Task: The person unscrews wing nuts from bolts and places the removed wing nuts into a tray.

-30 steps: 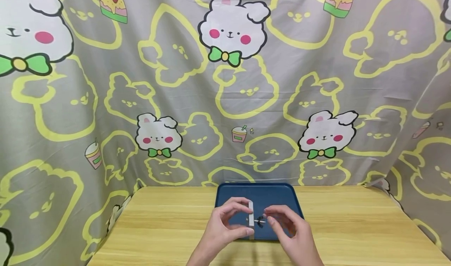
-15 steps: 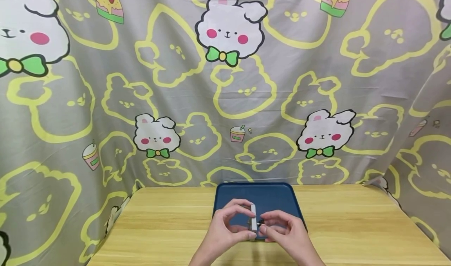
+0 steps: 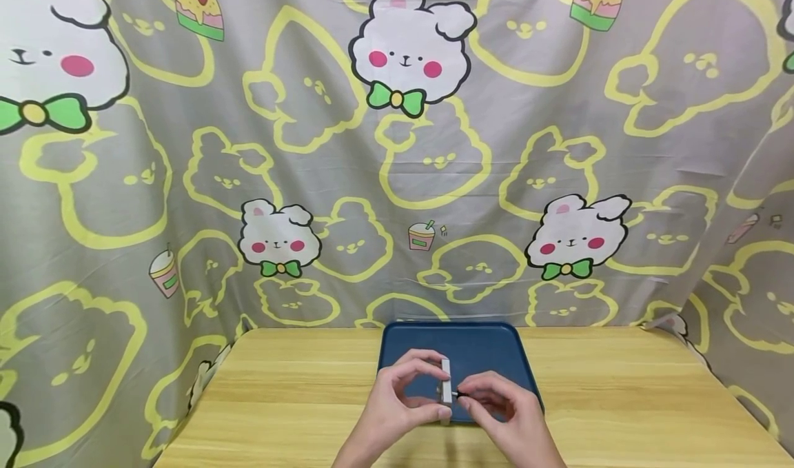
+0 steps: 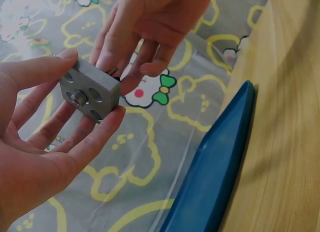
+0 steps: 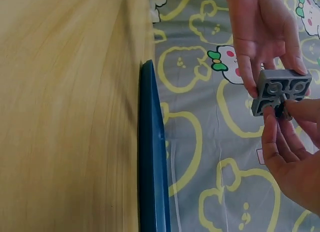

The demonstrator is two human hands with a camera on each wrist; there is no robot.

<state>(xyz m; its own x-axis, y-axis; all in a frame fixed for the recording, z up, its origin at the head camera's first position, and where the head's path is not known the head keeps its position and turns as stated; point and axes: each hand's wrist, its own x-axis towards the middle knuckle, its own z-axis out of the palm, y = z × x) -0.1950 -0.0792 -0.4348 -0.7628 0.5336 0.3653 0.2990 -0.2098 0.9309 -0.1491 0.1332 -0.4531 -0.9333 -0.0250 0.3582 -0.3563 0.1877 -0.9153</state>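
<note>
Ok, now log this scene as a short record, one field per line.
Left hand: grips the gray block by its edges
Right hand: pinches a small dark piece at the bolt
Bolt: metal, through the block's middle
Block position: held up, off the tray
Tray: blue, on the table
Table: light wood grain
Backdrop: gray cloth, cartoon animal print

A screened-off spot; the kind of room cannot be told.
The wooden table (image 3: 298,385) is closed in along its far edge and both side edges by a grey cartoon-print curtain (image 3: 366,178).
</note>
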